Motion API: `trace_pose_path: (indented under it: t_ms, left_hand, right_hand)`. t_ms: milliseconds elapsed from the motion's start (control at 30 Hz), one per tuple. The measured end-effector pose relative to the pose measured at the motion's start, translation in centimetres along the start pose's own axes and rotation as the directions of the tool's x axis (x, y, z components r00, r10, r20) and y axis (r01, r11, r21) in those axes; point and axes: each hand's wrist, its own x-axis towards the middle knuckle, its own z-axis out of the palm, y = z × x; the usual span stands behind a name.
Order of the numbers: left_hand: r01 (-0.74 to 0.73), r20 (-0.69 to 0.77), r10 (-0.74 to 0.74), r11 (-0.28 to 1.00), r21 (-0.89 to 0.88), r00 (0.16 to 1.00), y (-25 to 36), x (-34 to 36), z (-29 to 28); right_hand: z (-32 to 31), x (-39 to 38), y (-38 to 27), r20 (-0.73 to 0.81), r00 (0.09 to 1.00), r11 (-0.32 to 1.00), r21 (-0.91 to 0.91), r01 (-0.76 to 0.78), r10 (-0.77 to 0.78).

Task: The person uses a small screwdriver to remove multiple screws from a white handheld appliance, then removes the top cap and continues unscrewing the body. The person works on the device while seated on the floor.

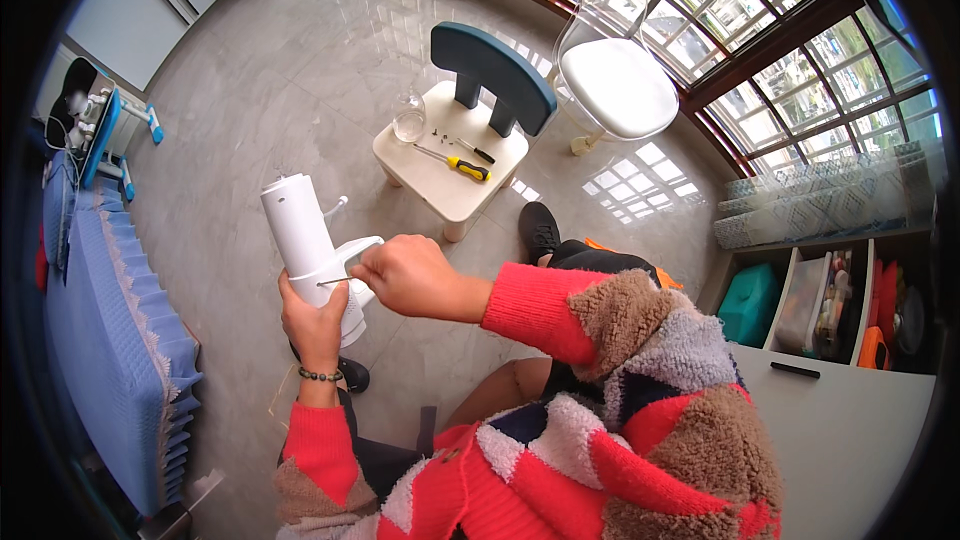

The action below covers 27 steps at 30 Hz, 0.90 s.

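Note:
A white cylindrical appliance (300, 225) with a looped side handle is tilted in front of me. My left hand (315, 325) is wrapped round its lower part, thumb across the front. My right hand (415, 278) is closed in a fist round a thin metal-shanked tool (333, 282); its grip is hidden in the fist. The tool's tip meets the appliance's side near my left thumb. Beyond, on a small chair's cream seat (455, 202), lie a yellow-and-black screwdriver (468, 169), a small black-handled tool (482, 153) and several small screws (442, 136).
A clear glass jar (408, 125) stands on the seat, before the dark blue backrest (495, 70). Behind is a white chair (618, 85) by the windows. A blue-covered bed or bench (110, 340) lies left. At right, a cabinet (830, 440) has open compartments. My shoe (540, 230) is beside the small chair.

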Motion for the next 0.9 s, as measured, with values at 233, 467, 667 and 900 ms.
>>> trace_pose_path:
  t_ms: [233, 467, 667, 900]
  left_hand:
    - [-0.021, -0.018, 0.023, 0.994, 0.103, 1.0, -0.1, 0.9, -0.1]
    - [0.151, 0.167, -0.106, 0.947, -0.285, 0.98, -1.2, 1.1, -0.2]
    - [-0.063, -0.05, 0.068, 0.993, 0.1, 0.996, -0.5, 0.5, -0.1]
    - [0.049, 0.009, -0.049, 0.999, -0.001, 0.999, -0.9, 1.7, -0.3]
  right_hand:
    - [0.2, -0.5, -0.8, -0.079, 0.994, 0.995, -0.071, 0.069, -0.075]
    - [0.4, -0.2, 0.6, -0.048, 0.871, 0.785, -0.462, 0.414, -0.488]
    - [1.2, 0.3, 0.5, -0.083, 0.995, 0.998, -0.016, 0.058, -0.059]
    - [0.3, -0.3, 0.1, -0.112, 0.932, 0.915, -0.26, 0.308, -0.346]
